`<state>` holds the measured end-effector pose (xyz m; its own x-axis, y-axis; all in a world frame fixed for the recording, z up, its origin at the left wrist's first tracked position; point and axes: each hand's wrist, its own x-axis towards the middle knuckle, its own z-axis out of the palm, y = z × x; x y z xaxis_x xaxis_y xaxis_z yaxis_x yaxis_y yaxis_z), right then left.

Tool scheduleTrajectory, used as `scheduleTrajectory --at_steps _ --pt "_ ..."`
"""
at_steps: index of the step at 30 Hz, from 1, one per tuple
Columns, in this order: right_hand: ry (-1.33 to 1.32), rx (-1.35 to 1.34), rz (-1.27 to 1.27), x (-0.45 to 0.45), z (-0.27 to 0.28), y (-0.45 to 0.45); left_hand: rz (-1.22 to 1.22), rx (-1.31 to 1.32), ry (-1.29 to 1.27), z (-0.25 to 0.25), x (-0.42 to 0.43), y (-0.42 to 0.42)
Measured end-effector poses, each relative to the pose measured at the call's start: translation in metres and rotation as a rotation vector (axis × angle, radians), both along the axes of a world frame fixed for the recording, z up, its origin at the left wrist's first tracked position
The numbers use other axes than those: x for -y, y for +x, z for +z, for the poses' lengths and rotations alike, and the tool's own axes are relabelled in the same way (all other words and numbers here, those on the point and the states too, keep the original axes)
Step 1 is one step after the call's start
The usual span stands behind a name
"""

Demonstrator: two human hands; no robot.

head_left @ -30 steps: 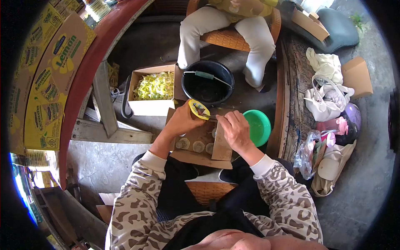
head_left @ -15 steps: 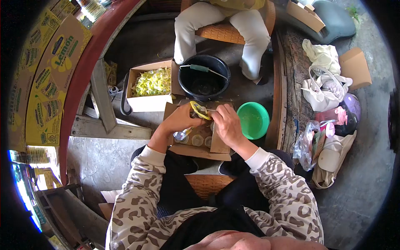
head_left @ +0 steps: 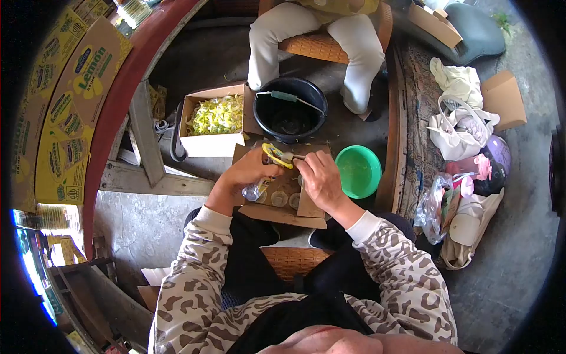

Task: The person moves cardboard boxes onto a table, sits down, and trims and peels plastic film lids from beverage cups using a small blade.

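Observation:
My left hand (head_left: pixel 250 169) is closed around a clear plastic cup (head_left: pixel 254 190), whose lower part sticks out below my fingers. A yellow ring-like strip (head_left: pixel 277 156) stands out at the top of the cup. My right hand (head_left: pixel 318 177) pinches a small thin tool with a pale, blade-like tip (head_left: pixel 289 156), which touches or nearly touches the yellow strip. Most of the tool is hidden in my fingers. Beneath both hands is an open cardboard box (head_left: pixel 311 206) with several round clear cups (head_left: pixel 279 199) in it.
Beyond the box stands a black bucket (head_left: pixel 289 127). To its left is a carton of yellow and clear strips (head_left: pixel 215 143); a green basin (head_left: pixel 358 171) sits right. Another person (head_left: pixel 265 53) sits opposite. Bags (head_left: pixel 466 130) lie at right, printed lemon cartons (head_left: pixel 82 112) at left.
My left hand has shifted slightly left with the cup. The yellow strip has moved left too, and more of the tool's pale tip shows beside it.

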<state>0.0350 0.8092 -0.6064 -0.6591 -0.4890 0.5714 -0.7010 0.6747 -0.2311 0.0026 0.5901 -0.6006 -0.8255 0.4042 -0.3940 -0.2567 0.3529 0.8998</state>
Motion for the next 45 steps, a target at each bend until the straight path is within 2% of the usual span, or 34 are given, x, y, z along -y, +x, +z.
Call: scheduleTrajectory --at_steps 3,6,10,13,15,19,22,24,25,29,31,32,34,35,38,42,45 --pt "-0.076 0.072 -0.021 0.001 -0.009 -0.003 -0.016 -0.040 0.092 -0.002 -0.002 0.002" --pt "-0.186 0.101 -0.017 0.001 -0.009 -0.009 0.026 -0.167 -0.012 -0.009 -0.003 0.002" --pt "-0.173 0.084 -0.001 -0.002 -0.007 -0.010 0.137 -0.223 0.010 -0.010 -0.006 0.007" --pt "-0.088 0.053 -0.008 -0.004 -0.005 -0.005 0.088 -0.075 0.101 -0.003 -0.004 0.007" --pt "-0.088 0.025 0.005 -0.003 -0.004 -0.004 -0.054 0.085 0.108 0.000 0.001 0.003" --pt "-0.047 -0.001 0.016 -0.002 0.000 -0.002 -0.061 0.128 0.220 0.000 -0.004 0.006" --pt "-0.133 0.110 -0.018 -0.005 -0.003 -0.005 -0.102 0.066 0.148 0.004 -0.006 0.007" --pt "-0.231 0.211 -0.039 -0.009 -0.003 -0.008 0.013 -0.203 0.064 -0.001 -0.009 0.013" --pt "-0.304 0.242 -0.047 -0.009 -0.005 -0.009 -0.005 -0.172 -0.028 0.001 -0.007 0.011" --pt "-0.290 0.231 -0.067 -0.011 -0.003 -0.009 -0.026 -0.193 -0.063 -0.005 -0.009 0.007" --pt "-0.257 0.182 -0.041 -0.011 -0.001 -0.008 0.131 -0.140 0.150 -0.015 -0.010 0.004" --pt "-0.259 0.182 -0.042 -0.011 -0.002 -0.008 0.129 -0.141 0.148 -0.020 -0.011 0.006" --pt "-0.208 0.136 -0.028 -0.009 -0.003 -0.006 0.092 -0.423 -0.022 -0.008 -0.025 0.016" --pt "-0.211 0.136 -0.024 -0.008 -0.003 -0.005 0.123 -0.409 -0.134 0.000 -0.035 0.022" --pt "-0.099 0.073 -0.002 -0.007 -0.003 -0.004 0.148 -0.382 -0.202 0.003 -0.042 0.024" --pt "-0.106 0.061 -0.021 -0.012 0.004 -0.006 0.223 -0.400 -0.186 0.003 -0.028 0.017" --pt "-0.096 0.047 -0.007 -0.010 0.003 -0.003 0.187 -0.418 -0.188 0.007 -0.027 0.019"
